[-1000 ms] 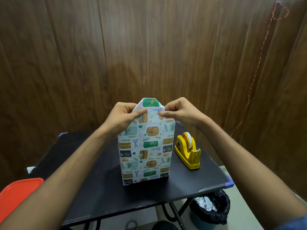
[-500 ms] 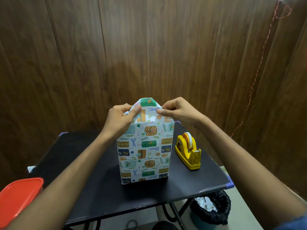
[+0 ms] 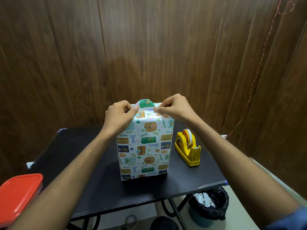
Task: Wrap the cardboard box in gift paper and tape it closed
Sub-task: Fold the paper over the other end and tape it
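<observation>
The cardboard box [image 3: 144,146] stands upright on end in the middle of the black table [image 3: 103,188], covered in white gift paper printed with presents and scissors. At its top a paper flap [image 3: 145,103] with a green motif sticks up. My left hand [image 3: 119,116] pinches the flap's left edge at the top left corner. My right hand [image 3: 174,107] pinches the flap's right edge at the top right. The box's top face is hidden behind the flap and my hands.
A yellow tape dispenser [image 3: 188,147] with a white roll stands right of the box. A red-lidded container [image 3: 18,195] sits at the lower left. A black-lined bin [image 3: 209,203] stands on the floor under the table's right corner. Wood panelling rises close behind the table.
Both hands have shifted slightly along the top flap's edges, folding its sides inward. The box stays upright in the same spot.
</observation>
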